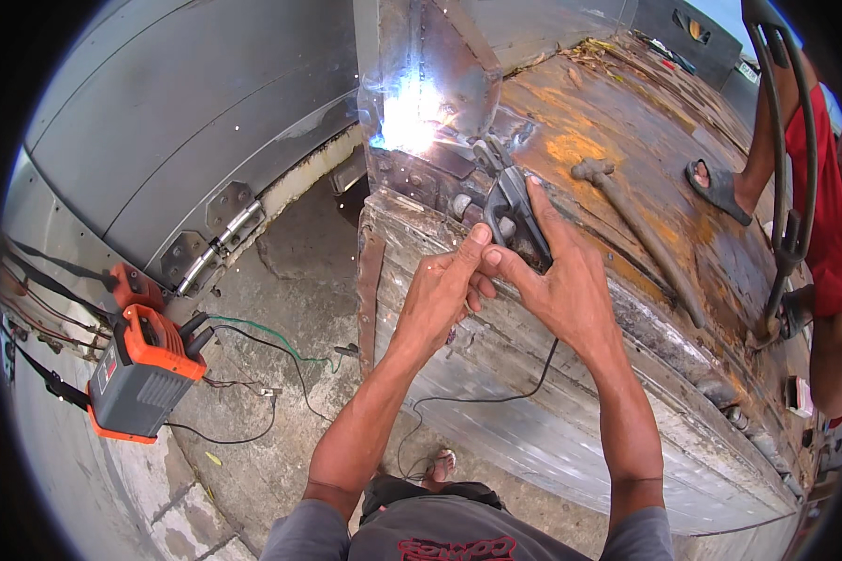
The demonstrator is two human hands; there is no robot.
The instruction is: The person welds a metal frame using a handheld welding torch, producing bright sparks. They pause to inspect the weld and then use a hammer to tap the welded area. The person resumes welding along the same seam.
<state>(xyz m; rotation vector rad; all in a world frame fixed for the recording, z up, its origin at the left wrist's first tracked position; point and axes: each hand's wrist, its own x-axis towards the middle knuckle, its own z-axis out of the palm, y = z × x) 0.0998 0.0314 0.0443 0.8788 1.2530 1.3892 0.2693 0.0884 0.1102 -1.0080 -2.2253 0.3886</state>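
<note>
A black electrode holder (pixel 517 208) is gripped in my right hand (pixel 563 280), its jaws pointing up and left. My left hand (pixel 444 285) is at the lower side of the same holder, fingers curled and tips against its handle; the exact contact is partly hidden. A dazzling white-blue welding arc (pixel 410 122) burns beyond the jaws, at the foot of an upright steel plate (pixel 463 79). Its glare hides the electrode's tip and the joint. Small sparks fly around it. A thin black cable (pixel 477 401) trails below my hands.
A hammer (pixel 641 229) lies on the rusty truck bed (pixel 571 140) to the right. An orange and grey welding machine (pixel 145 374) hangs at the left beside a grey metal panel (pixel 196 112) with a hinge (pixel 217 245). Another person in red shorts (pixel 828 206) is at the far right.
</note>
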